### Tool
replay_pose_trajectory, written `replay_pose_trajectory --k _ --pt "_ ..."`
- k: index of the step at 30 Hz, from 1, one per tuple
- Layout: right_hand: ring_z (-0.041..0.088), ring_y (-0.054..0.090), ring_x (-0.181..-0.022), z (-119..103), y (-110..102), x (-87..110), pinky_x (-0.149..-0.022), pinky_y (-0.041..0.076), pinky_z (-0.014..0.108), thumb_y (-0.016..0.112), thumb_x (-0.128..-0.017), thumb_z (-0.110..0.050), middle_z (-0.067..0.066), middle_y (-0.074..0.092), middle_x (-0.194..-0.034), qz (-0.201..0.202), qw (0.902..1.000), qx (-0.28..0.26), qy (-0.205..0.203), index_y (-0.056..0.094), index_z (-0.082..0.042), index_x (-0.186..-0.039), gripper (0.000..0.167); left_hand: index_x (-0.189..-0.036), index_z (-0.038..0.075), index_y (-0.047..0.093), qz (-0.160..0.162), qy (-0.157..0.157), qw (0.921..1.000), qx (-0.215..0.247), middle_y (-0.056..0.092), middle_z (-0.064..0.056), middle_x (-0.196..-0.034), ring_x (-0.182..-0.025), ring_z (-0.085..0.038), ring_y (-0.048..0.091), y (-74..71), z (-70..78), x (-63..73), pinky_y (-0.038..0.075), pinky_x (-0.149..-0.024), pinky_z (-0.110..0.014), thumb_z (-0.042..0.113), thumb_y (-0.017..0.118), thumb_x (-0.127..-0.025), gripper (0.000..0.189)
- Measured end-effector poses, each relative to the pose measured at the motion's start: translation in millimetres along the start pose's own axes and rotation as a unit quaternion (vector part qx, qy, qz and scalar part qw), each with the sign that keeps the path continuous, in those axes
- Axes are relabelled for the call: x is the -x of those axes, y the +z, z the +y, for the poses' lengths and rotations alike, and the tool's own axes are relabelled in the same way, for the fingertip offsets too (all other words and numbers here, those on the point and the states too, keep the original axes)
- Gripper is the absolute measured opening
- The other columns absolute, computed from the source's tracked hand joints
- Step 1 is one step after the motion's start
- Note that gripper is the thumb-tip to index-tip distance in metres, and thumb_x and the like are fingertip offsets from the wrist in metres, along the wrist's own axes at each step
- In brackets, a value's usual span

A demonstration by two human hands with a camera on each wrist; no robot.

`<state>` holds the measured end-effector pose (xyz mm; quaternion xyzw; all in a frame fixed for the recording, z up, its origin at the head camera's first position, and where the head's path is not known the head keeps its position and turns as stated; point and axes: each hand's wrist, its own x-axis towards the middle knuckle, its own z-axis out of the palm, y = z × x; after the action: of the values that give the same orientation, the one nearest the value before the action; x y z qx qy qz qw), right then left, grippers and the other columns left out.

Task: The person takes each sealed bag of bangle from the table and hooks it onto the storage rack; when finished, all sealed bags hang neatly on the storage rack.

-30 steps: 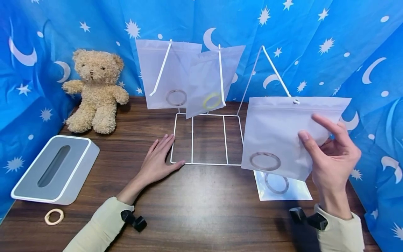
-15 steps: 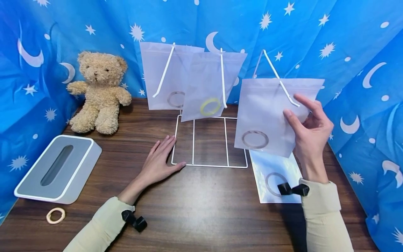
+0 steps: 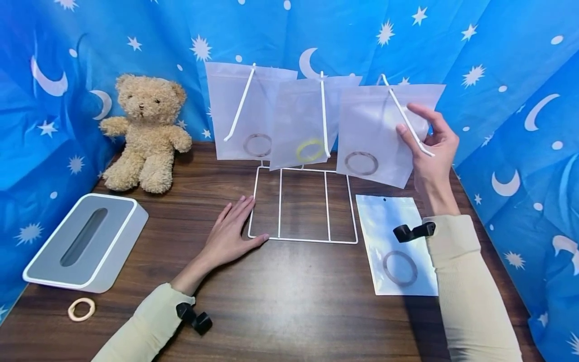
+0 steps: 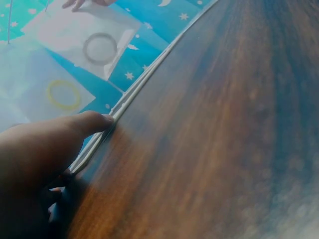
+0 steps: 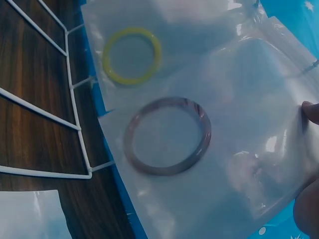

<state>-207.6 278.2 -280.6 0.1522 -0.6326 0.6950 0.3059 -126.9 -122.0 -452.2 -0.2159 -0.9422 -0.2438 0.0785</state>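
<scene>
My right hand (image 3: 435,146) pinches the right side of a translucent zip bag (image 3: 375,130) with a brownish bangle (image 5: 169,137) inside. The bag hangs far back on the rack's right hook (image 3: 407,120). On the left hook is another bag (image 3: 235,100) with a brownish bangle; the middle hook carries a bag (image 3: 294,115) with a yellow bangle (image 5: 132,56). My left hand (image 3: 229,229) rests with straight fingers at the left front corner of the white wire rack's base (image 3: 312,241). Its thumb (image 4: 89,122) touches the front wire in the left wrist view.
A zip bag (image 3: 380,226) with a bangle lies on the table right of the rack, partly under the right wrist. To the left are a teddy bear (image 3: 147,130), a grey-topped tissue box (image 3: 108,241) and a loose cream bangle (image 3: 81,309). A blue curtain (image 3: 479,151) surrounds the table.
My right hand has pushed the bag back and up along the right hook, from its front tip to near its rear end. The left hand stays at the rack's base.
</scene>
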Motion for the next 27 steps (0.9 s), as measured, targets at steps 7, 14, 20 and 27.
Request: replay_pose_trajectory --k 7,14,20,27 --pt "0.025 0.058 -0.100 2 -2 -8.9 -0.074 0.053 0.024 0.079 -0.076 0.006 0.018 0.061 -0.122 0.007 0.9999 0.012 -0.004 0.070 0.001 -0.117 0.042 -0.153 0.005 0.032 0.002 0.006 1.0000 -0.003 0.031 -0.008 -0.157 -0.146 -0.023 0.021 1.1 0.4 -1.4 0.010 -0.118 -0.045 0.069 0.059 -0.084 0.098" --pt "0.024 0.057 -0.098 0 0 -9.3 -0.073 0.051 0.024 0.080 -0.078 0.003 0.017 0.061 -0.122 0.000 0.9994 0.034 -0.003 0.070 -0.001 -0.118 0.041 -0.152 0.005 0.033 0.001 0.009 0.9999 -0.005 0.031 -0.007 -0.157 -0.146 -0.023 0.021 0.6 -0.5 -2.0 0.010 -0.118 -0.044 0.068 0.060 -0.084 0.097" --pt "0.023 0.059 -0.092 8 -3 -11.5 -0.077 0.052 0.024 0.079 -0.079 0.003 0.018 0.060 -0.124 -0.008 0.9994 0.033 -0.001 0.070 -0.001 -0.119 0.042 -0.152 0.004 0.034 0.005 0.010 0.9999 -0.005 0.032 -0.008 -0.157 -0.146 -0.023 0.022 0.7 -1.5 -1.5 0.010 -0.118 -0.044 0.066 0.061 -0.084 0.096" --pt "0.021 0.062 -0.071 10 -5 -10.5 -0.072 0.050 0.024 0.077 -0.081 0.002 0.017 0.058 -0.127 -0.032 0.9989 0.033 0.008 0.068 -0.002 -0.121 0.041 -0.152 0.005 0.033 0.008 0.008 0.9999 -0.005 0.032 -0.007 -0.157 -0.146 -0.023 0.021 1.3 -4.2 -1.2 0.010 -0.118 -0.044 0.068 0.060 -0.084 0.097"
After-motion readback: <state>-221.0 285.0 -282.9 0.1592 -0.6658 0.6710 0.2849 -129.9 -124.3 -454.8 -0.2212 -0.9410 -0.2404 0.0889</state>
